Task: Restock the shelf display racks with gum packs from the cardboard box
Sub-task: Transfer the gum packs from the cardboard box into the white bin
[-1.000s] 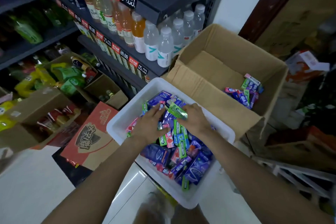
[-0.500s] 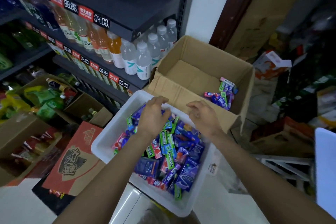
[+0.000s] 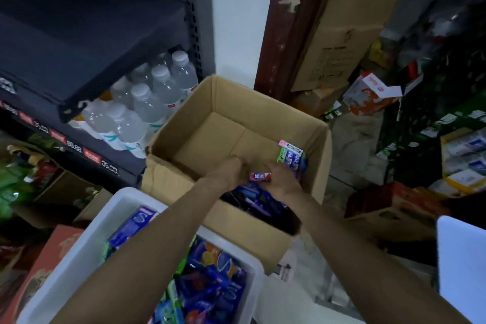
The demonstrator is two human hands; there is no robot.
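At the far left a dark shelf unit carries clear water bottles in rows, with red price tags along the shelf edge below them. Lower down, a white plastic bin sits at the bottom of the view, packed with blue, purple and green gum packs.

Above the bin, both bare forearms stretch forward and over the near wall of the open cardboard box. The left hand reaches down inside the box with its fingers curled under; whether it holds anything cannot be told (motion blur smears the fingertips). Just to its right, a small red gum pack lies level between the two hands. The right hand grips that pack at its right end, fingers curled round it.

More gum packs lie in the box: a dark blue-purple heap under the wrists near the front wall, and a small stack of green, pink and purple ones against the right wall.

Farther right, a tall cardboard carton leans against a dark red door frame.
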